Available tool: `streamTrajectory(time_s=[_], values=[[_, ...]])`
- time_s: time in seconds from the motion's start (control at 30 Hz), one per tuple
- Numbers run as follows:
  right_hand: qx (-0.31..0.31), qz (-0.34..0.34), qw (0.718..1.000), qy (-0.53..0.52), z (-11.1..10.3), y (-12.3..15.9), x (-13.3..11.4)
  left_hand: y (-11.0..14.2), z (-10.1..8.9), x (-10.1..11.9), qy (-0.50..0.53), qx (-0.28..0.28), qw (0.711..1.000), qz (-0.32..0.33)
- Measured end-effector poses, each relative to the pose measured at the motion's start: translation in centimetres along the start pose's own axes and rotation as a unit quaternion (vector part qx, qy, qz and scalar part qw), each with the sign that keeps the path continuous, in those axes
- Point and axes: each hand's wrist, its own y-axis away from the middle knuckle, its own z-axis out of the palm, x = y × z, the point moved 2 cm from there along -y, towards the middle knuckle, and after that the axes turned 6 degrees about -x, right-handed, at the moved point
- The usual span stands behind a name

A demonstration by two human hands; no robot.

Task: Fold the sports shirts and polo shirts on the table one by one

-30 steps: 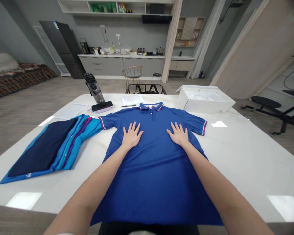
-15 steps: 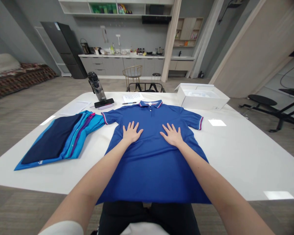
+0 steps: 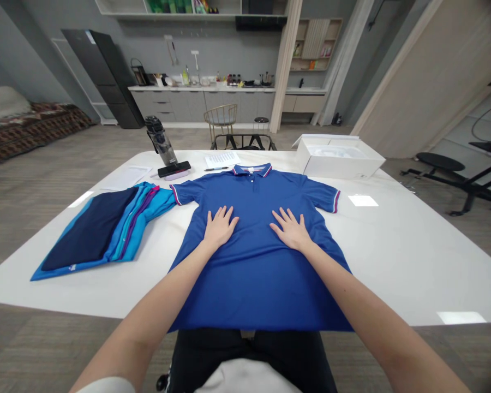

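Observation:
A royal blue polo shirt point(image 3: 256, 262) lies flat and face up on the white table point(image 3: 396, 256), collar away from me, its hem hanging over the near edge. My left hand point(image 3: 219, 227) rests palm down on the shirt's chest, fingers spread. My right hand point(image 3: 289, 229) lies flat on the chest beside it, fingers also spread. Neither hand holds anything.
A stack of folded blue shirts point(image 3: 102, 229) lies at the left. Behind the collar are a dark bottle point(image 3: 159, 142), a phone point(image 3: 174, 169), papers with a pen point(image 3: 221, 161) and an open white box point(image 3: 339, 158). A chair point(image 3: 243, 143) stands at the far side.
The view has pulled back and tilted down, showing my lap and the shirt hem over the table edge. Both hands stay flat on the shirt, slightly lower on the chest.

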Motion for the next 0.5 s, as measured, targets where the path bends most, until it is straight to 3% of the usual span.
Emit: streamTrajectory(time_s=[0.17, 0.33, 0.5], values=[[0.076, 0.004, 0.997, 0.024, -0.1, 5.0, -1.0, 5.5, -0.8, 1.9, -0.026, 0.083, 0.991, 0.099], [0.062, -0.012, 0.998, 0.031, 1.1, 9.8, -0.5, 10.4, -0.7, 3.1, -0.039, 0.084, 0.986, 0.140], [0.035, -0.040, 0.998, 0.036, 1.6, 13.1, -0.4, 13.7, 0.0, 4.2, -0.034, 0.062, 0.986, 0.153]])
